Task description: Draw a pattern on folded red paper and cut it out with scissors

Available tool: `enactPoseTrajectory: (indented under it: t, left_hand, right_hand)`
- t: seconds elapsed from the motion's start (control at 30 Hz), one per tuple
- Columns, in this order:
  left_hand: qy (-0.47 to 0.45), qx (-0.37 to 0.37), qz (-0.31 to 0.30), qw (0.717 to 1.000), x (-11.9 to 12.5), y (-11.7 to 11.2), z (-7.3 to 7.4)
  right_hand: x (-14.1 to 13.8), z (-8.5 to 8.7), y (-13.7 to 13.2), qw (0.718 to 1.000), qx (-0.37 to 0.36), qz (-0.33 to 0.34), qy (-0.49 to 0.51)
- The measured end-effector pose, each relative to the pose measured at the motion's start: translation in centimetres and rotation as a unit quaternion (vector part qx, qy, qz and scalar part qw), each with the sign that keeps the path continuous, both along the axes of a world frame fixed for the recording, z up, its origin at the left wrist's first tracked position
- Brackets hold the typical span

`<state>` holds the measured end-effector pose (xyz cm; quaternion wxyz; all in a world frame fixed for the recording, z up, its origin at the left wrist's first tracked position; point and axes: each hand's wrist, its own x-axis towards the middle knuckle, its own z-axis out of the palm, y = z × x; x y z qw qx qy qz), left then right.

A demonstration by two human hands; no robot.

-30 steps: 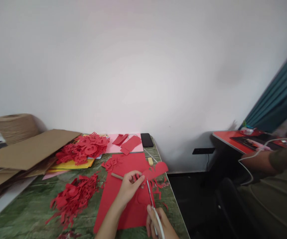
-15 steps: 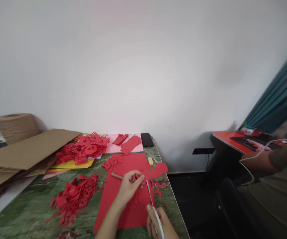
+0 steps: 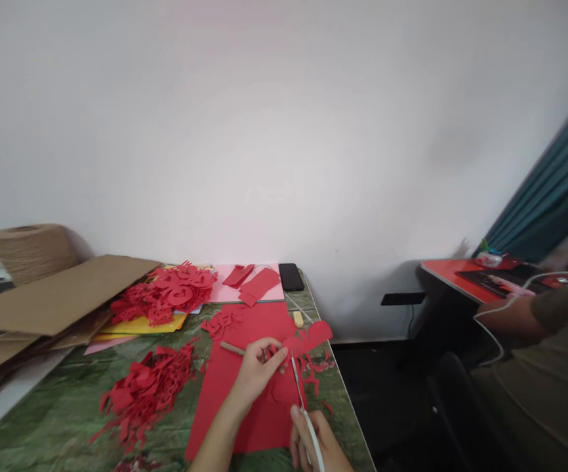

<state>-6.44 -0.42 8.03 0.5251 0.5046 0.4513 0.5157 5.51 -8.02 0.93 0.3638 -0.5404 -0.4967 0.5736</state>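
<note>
My left hand (image 3: 262,364) is closed, pinching the left end of a red paper cutout (image 3: 314,335) with a rounded, scalloped outline. White-handled scissors (image 3: 310,429) are gripped in my right hand (image 3: 321,442). Their blades point away from me, with the tips at the near edge of the cutout, close to my left fingertips. Beneath both hands lies a large red sheet of paper (image 3: 244,419). A brown stick-like pen or pencil (image 3: 232,347) rests on that sheet, partly behind my left hand. Small red scraps (image 3: 311,380) lie to the right of the blades.
Piles of red cutouts (image 3: 153,387) and more cutouts (image 3: 180,292) are on the left. Cardboard (image 3: 67,295) and a twine spool (image 3: 35,252) stand farther left. A phone (image 3: 291,276) and an eraser (image 3: 298,319) sit near the table's right edge. Another person's arm (image 3: 510,318) is at the right.
The scissors' blades have shifted very slightly at the edge of the cutout. Both hands stay in nearly the same place.
</note>
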Motion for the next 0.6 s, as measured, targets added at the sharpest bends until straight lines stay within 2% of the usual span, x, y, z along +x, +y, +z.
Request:
enactPoseTrajectory:
  t: [0.37,0.6]
  left_hand:
    - [0.024,0.013,-0.019,0.999,-0.1,-0.1,-0.1]
    - [0.005,-0.004,-0.013,1.0,0.1,-0.1,0.0]
  right_hand:
    - [-0.1,0.5,-0.1,1.0,0.001,0.001,0.004]
    - [-0.2,0.9,-0.1,1.0,-0.004,0.001,0.006]
